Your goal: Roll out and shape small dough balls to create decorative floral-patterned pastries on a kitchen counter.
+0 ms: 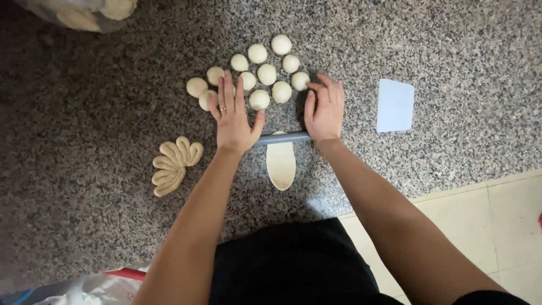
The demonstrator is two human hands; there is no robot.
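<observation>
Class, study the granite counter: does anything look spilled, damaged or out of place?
Nothing stands out. Both hands, left and right, press a grey rolling pin over an oval of dough. The dough balls sit clustered, the shaped piece intact.

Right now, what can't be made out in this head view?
- Rolling pin: both ends hidden under left hand and right hand.
- Dough balls: some covered by left fingers; count unsure.
- Bag: cut by top edge.
- Oval dough: far end hidden behind pin.
</observation>
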